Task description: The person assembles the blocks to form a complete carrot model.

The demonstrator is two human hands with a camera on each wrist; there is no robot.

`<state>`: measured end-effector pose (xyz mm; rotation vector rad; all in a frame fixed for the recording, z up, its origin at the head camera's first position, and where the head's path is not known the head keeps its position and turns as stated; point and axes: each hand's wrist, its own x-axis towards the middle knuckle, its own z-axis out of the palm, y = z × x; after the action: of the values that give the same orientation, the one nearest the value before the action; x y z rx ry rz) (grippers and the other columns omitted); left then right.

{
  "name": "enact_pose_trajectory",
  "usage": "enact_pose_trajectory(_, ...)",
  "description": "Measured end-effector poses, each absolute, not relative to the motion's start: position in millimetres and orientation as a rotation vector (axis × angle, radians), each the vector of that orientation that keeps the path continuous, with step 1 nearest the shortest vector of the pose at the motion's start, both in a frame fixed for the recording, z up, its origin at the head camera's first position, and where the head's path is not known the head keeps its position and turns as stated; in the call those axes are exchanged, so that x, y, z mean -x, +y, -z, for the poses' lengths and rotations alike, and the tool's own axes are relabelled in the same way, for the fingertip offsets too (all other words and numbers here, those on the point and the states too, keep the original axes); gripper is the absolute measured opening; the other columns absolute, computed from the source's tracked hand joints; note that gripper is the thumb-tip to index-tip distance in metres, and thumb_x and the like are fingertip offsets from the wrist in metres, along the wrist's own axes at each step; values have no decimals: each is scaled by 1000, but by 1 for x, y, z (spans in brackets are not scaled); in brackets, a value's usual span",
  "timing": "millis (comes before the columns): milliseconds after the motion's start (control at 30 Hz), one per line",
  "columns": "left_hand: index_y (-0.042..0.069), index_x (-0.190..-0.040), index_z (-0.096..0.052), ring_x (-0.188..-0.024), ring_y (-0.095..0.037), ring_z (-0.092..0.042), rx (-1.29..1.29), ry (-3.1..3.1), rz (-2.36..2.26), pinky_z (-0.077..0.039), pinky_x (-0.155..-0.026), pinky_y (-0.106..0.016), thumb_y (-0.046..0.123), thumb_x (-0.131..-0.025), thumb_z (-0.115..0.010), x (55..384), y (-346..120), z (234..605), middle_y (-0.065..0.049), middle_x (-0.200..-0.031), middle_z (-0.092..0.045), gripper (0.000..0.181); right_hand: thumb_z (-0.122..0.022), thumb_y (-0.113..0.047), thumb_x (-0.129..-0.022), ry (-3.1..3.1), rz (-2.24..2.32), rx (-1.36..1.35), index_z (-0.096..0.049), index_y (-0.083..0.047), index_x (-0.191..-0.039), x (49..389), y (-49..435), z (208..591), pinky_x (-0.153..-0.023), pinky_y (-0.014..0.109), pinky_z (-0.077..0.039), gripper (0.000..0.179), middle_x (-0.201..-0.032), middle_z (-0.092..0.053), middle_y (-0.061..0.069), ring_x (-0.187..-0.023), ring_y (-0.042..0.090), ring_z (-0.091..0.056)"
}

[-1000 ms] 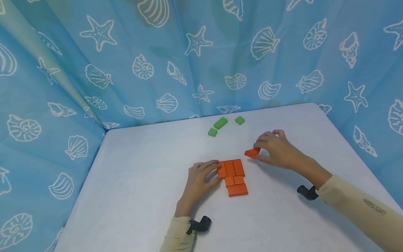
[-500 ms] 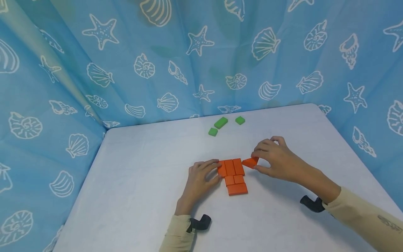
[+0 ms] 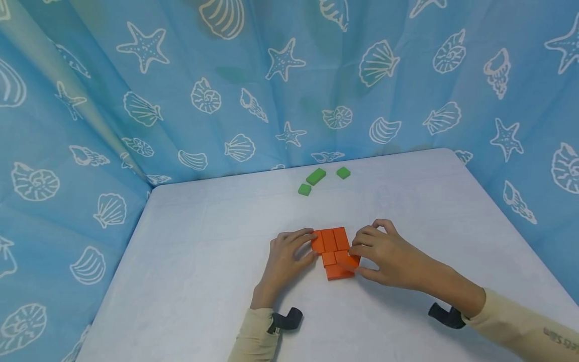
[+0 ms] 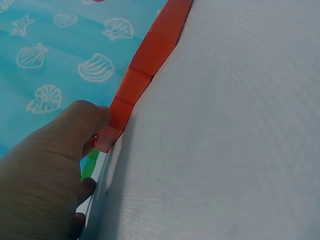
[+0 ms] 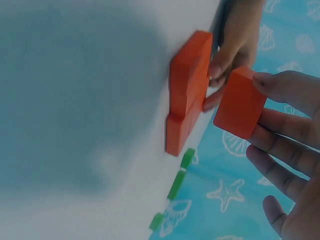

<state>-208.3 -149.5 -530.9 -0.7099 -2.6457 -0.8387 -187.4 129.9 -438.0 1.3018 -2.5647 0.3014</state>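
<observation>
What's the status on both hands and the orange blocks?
Right hand pinching a raised orange block. Left hand holding leftmost laid block. Green blocks lie apart; nothing seems in the way.

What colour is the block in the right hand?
The block in the right hand is plain orange-red; the right wrist view shows it best.

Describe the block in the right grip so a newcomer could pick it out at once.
On the white table, find the group of orange blocks near the middle. At that group's right side, the right grip pinches one more orange block. Its orange neighbours lie flat; this one alone is held up at a tilt.
</observation>
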Motion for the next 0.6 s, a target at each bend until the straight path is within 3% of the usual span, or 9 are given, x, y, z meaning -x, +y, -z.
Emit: enact_pose_trajectory(600, 25, -132, -66, -118, -16, -49, 694, -2690, 823, -35, -100, -44, 38, -95, -67, 210, -151, 533, 11, -142, -56, 39, -88, -32, -74, -2519, -299, -1392, -75, -16, -101, 173, 116, 464, -95, 51, -36, 34, -98, -68, -7, -100, 16, -57)
